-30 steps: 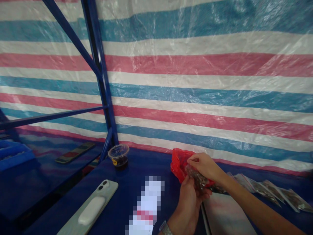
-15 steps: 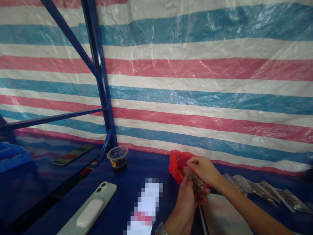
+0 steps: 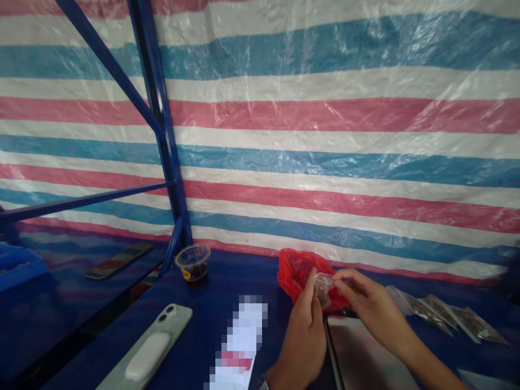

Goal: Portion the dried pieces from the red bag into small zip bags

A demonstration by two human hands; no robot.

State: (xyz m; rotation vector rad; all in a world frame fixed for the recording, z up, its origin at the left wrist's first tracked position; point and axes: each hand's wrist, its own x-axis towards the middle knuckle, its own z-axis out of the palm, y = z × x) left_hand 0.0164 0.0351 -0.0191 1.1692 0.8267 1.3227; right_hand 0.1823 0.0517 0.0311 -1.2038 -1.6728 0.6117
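Note:
A small clear plastic bag (image 3: 323, 291) with brownish contents is held upright between my two hands, in front of a crumpled red plastic bag (image 3: 289, 273). My left hand (image 3: 305, 325) grips the clear bag from its left side, thumb and fingers closed on it. At its upper right edge, my right hand (image 3: 368, 303) pinches the plastic between thumb and fingertips. What exactly lies inside the small bag is too blurred to tell. The red bag stands open on the blue table (image 3: 227, 287), its contents mostly hidden.
Several filled clear zip bags (image 3: 479, 324) lie in a row at the right. A flat grey-topped object (image 3: 365, 352) sits below my hands. Leftward are a phone with a white case (image 3: 148, 355), a lidded cup of dark liquid (image 3: 195, 268) and a blue metal post (image 3: 173, 179).
My right hand has moved right and down, away from the red bag's opening. The small clear bag now stands upright between both hands, and my left hand has turned around it.

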